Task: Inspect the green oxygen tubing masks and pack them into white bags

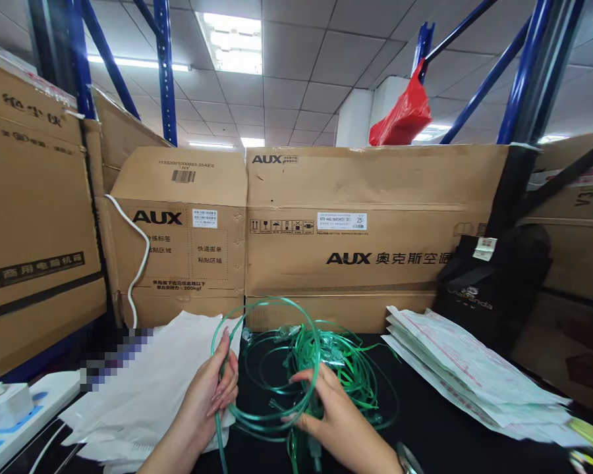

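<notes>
Loops of clear green tubing (271, 301) are held up between my hands above a black table. My left hand (216, 382) has its fingers closed round the left side of the coil, and a loose length hangs below it. On the right side of the coil, my right hand (326, 401) pinches with thumb and fingers, the tubing between them. Behind it lies a tangled pile of green tubing (360, 368) with clear plastic pieces among it. A clear fitting hangs below my right hand, partly hidden by it.
White plastic mailing bags (143, 388) lie at left, beside a white power strip (24, 415). At right is a stack of white packets (474, 368). AUX cardboard boxes (296, 263) wall off the back; a black bag (484, 296) hangs from the blue rack at right.
</notes>
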`<action>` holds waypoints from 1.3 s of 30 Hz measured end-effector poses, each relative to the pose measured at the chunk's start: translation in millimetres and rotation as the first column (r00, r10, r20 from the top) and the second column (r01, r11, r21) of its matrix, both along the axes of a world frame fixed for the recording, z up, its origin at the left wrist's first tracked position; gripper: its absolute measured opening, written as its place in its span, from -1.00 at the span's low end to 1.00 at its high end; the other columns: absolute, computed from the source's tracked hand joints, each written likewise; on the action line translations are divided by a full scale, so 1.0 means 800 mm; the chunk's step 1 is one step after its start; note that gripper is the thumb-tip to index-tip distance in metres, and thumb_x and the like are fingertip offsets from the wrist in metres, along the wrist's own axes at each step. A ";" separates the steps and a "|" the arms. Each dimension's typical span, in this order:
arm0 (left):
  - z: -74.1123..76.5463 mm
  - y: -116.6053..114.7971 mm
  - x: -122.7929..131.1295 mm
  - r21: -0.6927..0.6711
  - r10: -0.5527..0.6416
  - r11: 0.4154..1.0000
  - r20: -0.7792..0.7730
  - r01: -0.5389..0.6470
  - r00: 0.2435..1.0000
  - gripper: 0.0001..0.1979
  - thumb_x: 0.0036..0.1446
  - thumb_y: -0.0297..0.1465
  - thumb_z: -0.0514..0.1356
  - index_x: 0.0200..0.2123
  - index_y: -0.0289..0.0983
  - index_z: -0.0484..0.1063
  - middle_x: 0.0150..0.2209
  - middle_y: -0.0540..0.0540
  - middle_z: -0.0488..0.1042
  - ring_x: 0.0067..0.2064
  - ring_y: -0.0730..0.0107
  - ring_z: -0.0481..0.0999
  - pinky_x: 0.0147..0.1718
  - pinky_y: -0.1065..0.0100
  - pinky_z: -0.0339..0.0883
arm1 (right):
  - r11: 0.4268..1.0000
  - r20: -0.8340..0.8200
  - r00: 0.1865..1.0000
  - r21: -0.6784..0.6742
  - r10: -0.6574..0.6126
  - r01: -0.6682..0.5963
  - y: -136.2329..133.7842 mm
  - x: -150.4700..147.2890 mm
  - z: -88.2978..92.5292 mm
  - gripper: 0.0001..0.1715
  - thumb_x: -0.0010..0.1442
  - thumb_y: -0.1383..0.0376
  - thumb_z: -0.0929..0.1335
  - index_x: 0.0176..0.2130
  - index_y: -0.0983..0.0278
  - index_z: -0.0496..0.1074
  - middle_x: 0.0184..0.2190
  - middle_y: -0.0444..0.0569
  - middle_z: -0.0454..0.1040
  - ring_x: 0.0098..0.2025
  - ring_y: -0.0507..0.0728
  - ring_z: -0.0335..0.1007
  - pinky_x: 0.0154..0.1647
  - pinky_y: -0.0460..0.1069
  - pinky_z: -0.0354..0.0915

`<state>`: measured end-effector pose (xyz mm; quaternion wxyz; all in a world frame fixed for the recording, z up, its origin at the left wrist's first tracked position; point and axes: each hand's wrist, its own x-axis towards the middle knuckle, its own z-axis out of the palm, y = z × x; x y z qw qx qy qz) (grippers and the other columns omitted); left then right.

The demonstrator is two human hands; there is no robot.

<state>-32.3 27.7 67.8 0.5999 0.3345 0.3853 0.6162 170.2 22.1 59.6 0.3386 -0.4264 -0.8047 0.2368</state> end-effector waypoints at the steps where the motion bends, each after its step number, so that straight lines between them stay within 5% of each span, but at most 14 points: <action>1: 0.001 0.000 -0.002 0.014 0.037 0.999 -0.006 -0.037 0.999 -0.46 -0.06 0.04 -0.01 -0.75 -0.30 0.22 -0.93 0.20 -0.06 -0.88 0.75 -0.14 -0.85 0.61 -0.23 | 0.999 0.071 0.996 0.019 -0.051 0.050 0.004 0.004 0.000 -0.58 -0.08 0.12 0.37 -0.19 0.19 0.32 -0.21 -0.02 0.34 -0.10 0.18 0.23 -0.07 0.03 0.14; 6: 0.001 -0.002 -0.002 0.061 0.075 0.995 0.063 -0.079 0.995 -0.42 -0.02 0.02 -0.04 -0.82 -0.31 0.14 -0.95 0.17 -0.07 -0.87 0.75 -0.15 -0.86 0.62 -0.29 | 0.996 0.166 0.983 -0.030 -0.081 0.087 0.013 0.013 -0.010 -0.59 -0.12 0.10 0.37 -0.24 0.20 0.33 -0.30 -0.03 0.43 -0.26 0.18 0.34 -0.29 -0.05 0.20; 14: -0.006 -0.008 -0.003 0.197 -0.256 0.962 0.394 0.191 0.883 -0.49 -0.07 -0.06 0.11 -0.81 -0.32 0.14 -0.87 0.17 0.00 -0.81 0.76 -0.20 -0.86 0.65 -0.19 | 0.990 0.095 0.990 -0.086 -0.100 0.108 0.018 0.019 -0.020 -0.72 -0.12 0.22 0.36 -0.34 0.20 0.27 -0.48 -0.14 0.42 -0.46 0.08 0.31 -0.45 -0.09 0.15; 19: -0.003 -0.012 -0.005 0.187 -0.365 0.931 0.442 0.314 0.819 -0.59 -0.03 -0.25 0.19 -0.77 -0.33 0.19 -0.86 0.18 0.04 -0.80 0.76 -0.20 -0.86 0.67 -0.16 | 0.988 0.009 0.994 -0.116 -0.106 0.106 0.025 0.018 -0.014 -0.67 -0.13 0.18 0.37 -0.38 0.23 0.19 -0.57 -0.20 0.31 -0.53 0.04 0.21 -0.53 -0.10 0.12; 23: -0.002 -0.015 -0.007 0.195 -0.476 0.879 0.429 0.436 0.768 -0.61 0.02 -0.28 0.15 -0.75 -0.34 0.23 -0.86 0.19 0.04 -0.82 0.79 -0.27 -0.90 0.70 -0.19 | 0.960 -0.100 0.956 0.025 -0.275 0.279 0.047 0.038 -0.004 -0.60 -0.08 0.11 0.33 -0.25 0.22 0.20 -0.56 -0.21 0.27 -0.56 0.04 0.19 -0.55 -0.09 0.10; 26: -0.009 -0.021 -0.009 0.214 -0.580 0.813 0.375 0.542 0.723 -0.61 -0.02 -0.25 0.18 -0.75 -0.34 0.25 -0.88 0.19 0.04 -0.84 0.82 -0.27 -0.93 0.72 -0.22 | 0.893 -0.211 0.887 0.105 -0.411 0.438 0.067 0.062 0.001 -0.60 -0.07 0.06 0.32 -0.25 0.22 0.25 -0.49 -0.16 0.32 -0.52 0.05 0.24 -0.51 -0.07 0.14; 30: -0.019 -0.032 -0.003 0.232 -0.756 0.654 0.240 0.720 0.609 -0.51 -0.21 -0.10 0.25 -0.84 -0.31 0.16 -0.93 0.17 0.02 -0.90 0.81 -0.19 -0.98 0.66 -0.27 | 0.856 -0.285 0.841 0.109 -0.460 0.505 0.085 0.079 0.001 -0.60 -0.09 0.02 0.32 -0.32 0.25 0.28 -0.53 -0.13 0.37 -0.56 0.05 0.21 -0.54 -0.07 0.15; 33: -0.017 -0.037 0.006 0.105 -0.744 0.668 0.071 0.737 0.664 -0.52 -0.22 -0.07 0.23 -0.83 -0.29 0.16 -0.94 0.19 0.00 -0.90 0.78 -0.19 -0.97 0.61 -0.29 | 0.835 -0.291 0.823 0.122 -0.487 0.537 0.086 0.082 0.001 -0.60 -0.08 0.01 0.31 -0.34 0.25 0.30 -0.51 -0.11 0.39 -0.55 0.06 0.21 -0.54 -0.06 0.14; 36: -0.012 -0.037 0.012 -0.097 -0.656 0.754 -0.164 0.650 0.737 -0.55 -0.09 -0.11 0.16 -0.81 -0.26 0.17 -0.95 0.21 -0.03 -0.90 0.75 -0.22 -0.95 0.58 -0.33 | 0.806 -0.302 0.800 0.140 -0.518 0.575 0.082 0.085 0.004 -0.57 -0.07 0.00 0.30 -0.28 0.24 0.30 -0.43 -0.07 0.41 -0.53 0.07 0.23 -0.50 -0.05 0.15; 39: -0.010 -0.035 0.010 -0.202 -0.605 0.789 -0.423 0.580 0.675 -0.50 -0.06 -0.14 0.13 -0.87 -0.25 0.12 -0.95 0.17 0.00 -0.91 0.72 -0.13 -0.93 0.55 -0.34 | 0.785 -0.322 0.780 0.151 -0.536 0.601 0.081 0.088 0.008 -0.55 -0.07 0.01 0.31 -0.25 0.24 0.29 -0.38 -0.05 0.42 -0.52 0.06 0.22 -0.48 -0.04 0.16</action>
